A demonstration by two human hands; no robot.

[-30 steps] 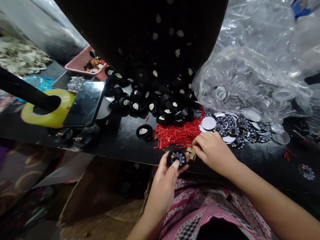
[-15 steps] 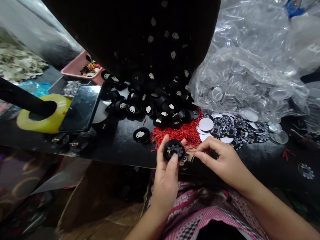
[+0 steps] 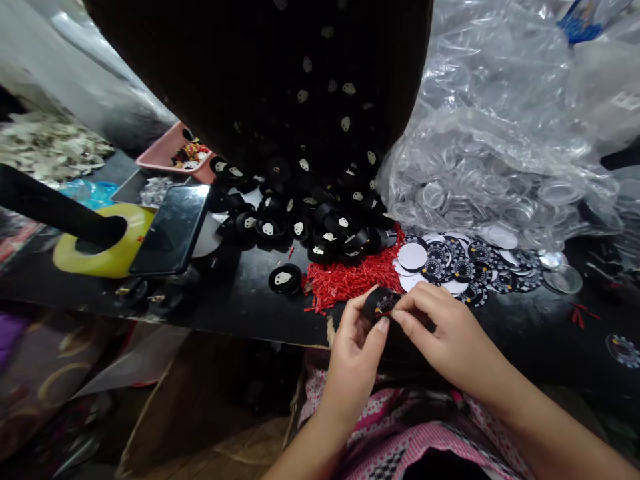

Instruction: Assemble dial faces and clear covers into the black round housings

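My left hand (image 3: 355,340) grips a small round black gauge housing with a printed dial (image 3: 381,305) at the table's near edge. My right hand (image 3: 440,330) meets it from the right, fingers pinched against the dial face; whatever small piece they hold is too small to make out. Just behind the hands lies a heap of small red pointers (image 3: 350,277). Printed dial discs (image 3: 457,267) are spread to the right of the heap. A pile of black housings (image 3: 310,213) spills from a big black bag (image 3: 260,67) behind.
A clear plastic bag of transparent round lenses (image 3: 500,167) fills the right. A phone (image 3: 173,230) leans on a yellow tape roll (image 3: 100,250) at left, with a pink tray (image 3: 173,150) behind. A single black housing (image 3: 284,279) lies near the red heap.
My left hand has lifted and tilted the housing to the right. My right hand has left the red heap and closed in on the dial face.
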